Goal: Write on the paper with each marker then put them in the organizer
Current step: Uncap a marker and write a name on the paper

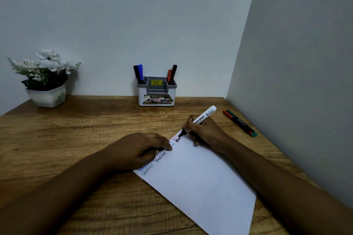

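Note:
A white sheet of paper lies at an angle on the wooden desk, with words written along its upper left edge. My right hand grips a white whiteboard marker whose black tip touches the paper's top corner beside bold black letters. My left hand presses on the paper's left edge with fingers curled; something dark, perhaps the cap, shows under the fingers. The grey and white organizer stands at the back against the wall, holding black and blue markers on its left and red and black ones on its right.
Two thin pens, one red and one green, lie side by side at the desk's right edge by the side wall. A white pot of white flowers stands at the back left. The desk sits in a wall corner.

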`<state>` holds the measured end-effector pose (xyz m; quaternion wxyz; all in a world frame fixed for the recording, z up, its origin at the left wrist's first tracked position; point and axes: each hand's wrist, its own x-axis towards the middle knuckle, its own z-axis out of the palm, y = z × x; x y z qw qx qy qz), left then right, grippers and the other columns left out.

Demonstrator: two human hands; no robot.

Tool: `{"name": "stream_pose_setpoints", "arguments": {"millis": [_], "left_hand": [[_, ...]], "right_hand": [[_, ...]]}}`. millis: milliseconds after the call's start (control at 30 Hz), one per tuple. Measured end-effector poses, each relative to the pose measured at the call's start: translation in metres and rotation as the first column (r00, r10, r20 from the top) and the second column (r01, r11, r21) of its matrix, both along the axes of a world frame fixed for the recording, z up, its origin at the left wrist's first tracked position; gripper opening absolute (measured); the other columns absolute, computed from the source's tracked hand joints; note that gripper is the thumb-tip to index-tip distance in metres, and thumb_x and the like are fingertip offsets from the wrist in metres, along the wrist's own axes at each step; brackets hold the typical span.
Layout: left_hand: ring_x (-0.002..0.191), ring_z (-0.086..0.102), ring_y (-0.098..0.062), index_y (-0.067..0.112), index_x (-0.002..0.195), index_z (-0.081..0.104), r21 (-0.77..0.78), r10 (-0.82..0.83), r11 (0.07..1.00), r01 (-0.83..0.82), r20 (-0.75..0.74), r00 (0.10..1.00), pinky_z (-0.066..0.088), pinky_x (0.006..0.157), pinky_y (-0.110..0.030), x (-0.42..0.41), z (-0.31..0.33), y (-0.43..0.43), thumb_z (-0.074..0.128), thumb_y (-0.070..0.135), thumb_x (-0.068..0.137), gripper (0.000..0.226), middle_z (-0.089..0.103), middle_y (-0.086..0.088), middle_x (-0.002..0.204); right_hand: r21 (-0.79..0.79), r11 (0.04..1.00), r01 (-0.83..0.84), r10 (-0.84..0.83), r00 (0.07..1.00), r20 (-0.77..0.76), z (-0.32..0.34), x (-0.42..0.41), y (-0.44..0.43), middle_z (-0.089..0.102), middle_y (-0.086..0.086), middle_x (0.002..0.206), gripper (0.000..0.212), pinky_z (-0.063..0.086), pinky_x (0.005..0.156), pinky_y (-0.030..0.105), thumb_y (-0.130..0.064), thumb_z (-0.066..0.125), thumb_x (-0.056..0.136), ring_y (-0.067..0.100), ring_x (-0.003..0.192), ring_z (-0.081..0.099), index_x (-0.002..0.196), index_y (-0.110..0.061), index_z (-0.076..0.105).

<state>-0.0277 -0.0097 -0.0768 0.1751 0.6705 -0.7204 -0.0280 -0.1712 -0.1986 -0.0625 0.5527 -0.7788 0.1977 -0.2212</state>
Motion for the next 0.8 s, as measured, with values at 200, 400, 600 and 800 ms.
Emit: {"name": "stream_pose_setpoints", "arguments": {"millis": [200,400,600,800], "left_hand": [[0.118,0.047,0.005,0.039,0.125,0.054,0.001,0.004,1.000,-0.004,-0.005,1.000,0.044,0.095,-0.022,-0.0001,0.0009,0.0009,0.030,0.044,0.084,0.048,0.051,0.019,0.133],[0.117,0.047,0.007,0.038,0.125,0.054,-0.002,0.004,1.000,-0.004,-0.012,1.000,0.045,0.094,-0.022,0.0003,-0.0008,0.0003,0.031,0.044,0.085,0.046,0.051,0.020,0.133],[0.118,0.046,0.007,0.040,0.125,0.054,0.001,0.004,1.000,-0.004,-0.008,1.000,0.044,0.095,-0.023,0.0012,-0.0005,0.0002,0.033,0.042,0.086,0.044,0.051,0.020,0.133],[0.118,0.046,0.007,0.040,0.125,0.054,0.012,0.008,1.000,-0.008,-0.006,1.000,0.045,0.095,-0.024,-0.0007,0.0013,0.0004,0.031,0.044,0.085,0.046,0.050,0.020,0.133]], "right_hand": [[-0.012,0.999,0.053,-0.053,0.999,-0.007,-0.0009,0.0017,-0.0004,0.058,0.031,0.077,0.020,0.041,0.037,0.023,-0.005,0.057,0.076,0.018,0.043,0.046,0.057,-0.013,0.058],[-0.008,0.997,0.071,-0.071,0.997,-0.008,-0.0008,0.0010,-0.0006,0.061,0.014,0.062,0.018,0.036,0.035,0.021,-0.004,0.054,0.077,0.015,0.036,0.041,0.060,-0.008,0.054],[0.024,0.998,0.063,-0.063,0.998,0.012,-0.0007,0.0025,-0.0013,0.061,0.017,0.074,0.019,0.045,0.038,0.023,-0.003,0.055,0.078,0.014,0.046,0.049,0.060,-0.009,0.057],[-0.022,0.993,0.120,-0.121,0.993,-0.013,-0.0007,0.0021,0.0003,0.054,0.014,0.061,0.013,0.040,0.035,0.021,-0.005,0.053,0.079,0.015,0.037,0.043,0.066,-0.005,0.056]]}}
